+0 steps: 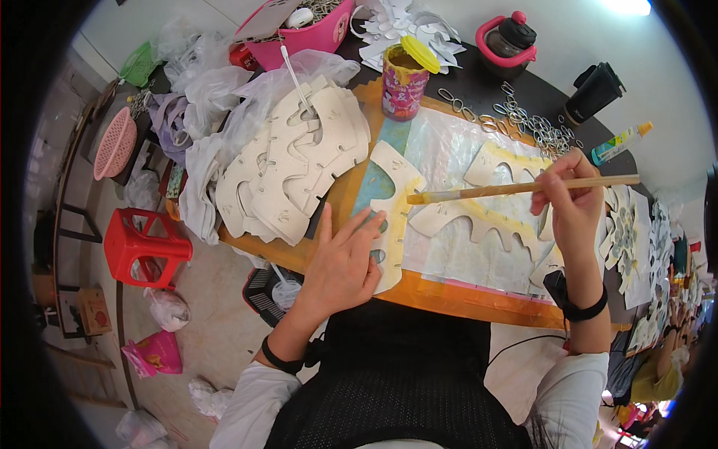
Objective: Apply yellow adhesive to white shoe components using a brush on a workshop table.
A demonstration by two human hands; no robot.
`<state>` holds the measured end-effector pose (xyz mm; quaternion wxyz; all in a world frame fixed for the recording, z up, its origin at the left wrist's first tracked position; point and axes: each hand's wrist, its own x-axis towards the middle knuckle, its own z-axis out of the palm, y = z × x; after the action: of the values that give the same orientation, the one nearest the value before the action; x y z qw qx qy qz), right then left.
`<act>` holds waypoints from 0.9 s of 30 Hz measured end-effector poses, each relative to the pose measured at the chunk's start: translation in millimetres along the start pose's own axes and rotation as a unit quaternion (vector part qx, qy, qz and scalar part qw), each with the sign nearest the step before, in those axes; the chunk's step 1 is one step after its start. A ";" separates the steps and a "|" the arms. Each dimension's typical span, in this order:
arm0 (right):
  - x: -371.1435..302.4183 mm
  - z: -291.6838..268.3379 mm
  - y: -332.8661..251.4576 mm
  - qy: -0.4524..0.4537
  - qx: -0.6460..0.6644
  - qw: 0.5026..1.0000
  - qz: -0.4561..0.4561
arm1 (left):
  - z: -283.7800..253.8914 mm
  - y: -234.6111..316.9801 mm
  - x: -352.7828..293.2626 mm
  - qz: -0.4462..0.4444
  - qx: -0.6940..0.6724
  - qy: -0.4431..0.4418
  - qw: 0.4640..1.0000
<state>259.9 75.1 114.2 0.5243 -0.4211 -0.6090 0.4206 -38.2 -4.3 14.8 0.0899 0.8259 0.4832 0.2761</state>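
- Right-hand grip: clamped on brush; bristles touch cut piece.
- Left-hand grip: fingers apart, resting on cut piece.
- Cut piece: on worktop, at right hand's 9 o'clock, left hand's 2 o'clock.
- Jar, 12 o'clock from piece: yellow substance around mouth.
- Pink basket, jar's 10 o'clock: metal links inside.

We seem to be in a workshop: stacked cut pieces, a yellow-smeared pot, a brush and metal rings crowd the table.
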 end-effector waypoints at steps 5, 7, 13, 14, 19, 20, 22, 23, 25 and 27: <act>-10.5 3.5 9.8 -0.090 -0.026 0.995 0.040 | -1.3 1.2 0.6 -0.009 0.000 -0.001 1.000; -10.4 4.0 9.4 -0.135 -0.069 0.988 0.033 | -1.2 1.0 0.1 -0.009 0.001 0.001 1.000; -9.6 5.6 12.9 -0.100 -0.105 0.989 -0.033 | -0.7 0.1 -0.2 -0.005 0.005 0.001 1.000; -10.8 7.0 11.8 -0.103 -0.071 0.992 -0.009 | -0.4 -0.5 -0.8 -0.006 0.006 0.000 1.000; -8.9 10.3 14.0 -0.101 -0.140 0.983 -0.056 | -2.8 1.9 0.5 -0.013 -0.002 -0.006 1.000; -9.3 11.2 13.2 -0.095 -0.128 0.986 -0.052 | -2.6 1.5 0.2 -0.013 -0.003 -0.007 1.000; -7.3 10.3 13.8 -0.113 -0.166 0.977 -0.077 | -0.8 0.0 -0.7 -0.003 -0.001 -0.002 1.000; -6.7 9.8 13.9 -0.121 -0.185 0.971 -0.089 | -0.3 -0.2 -0.9 0.002 0.000 0.001 1.000; -8.1 12.7 12.8 -0.092 -0.155 0.981 -0.074 | -1.4 0.1 -0.3 -0.008 -0.009 -0.003 1.000; -10.2 12.6 11.2 -0.087 -0.110 0.989 -0.044 | -4.2 1.3 1.4 -0.023 -0.022 -0.016 0.999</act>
<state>249.1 67.8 99.4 0.4377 -0.4108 -0.7129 0.3626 -38.9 -4.3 19.3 0.1222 0.8167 0.4946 0.2710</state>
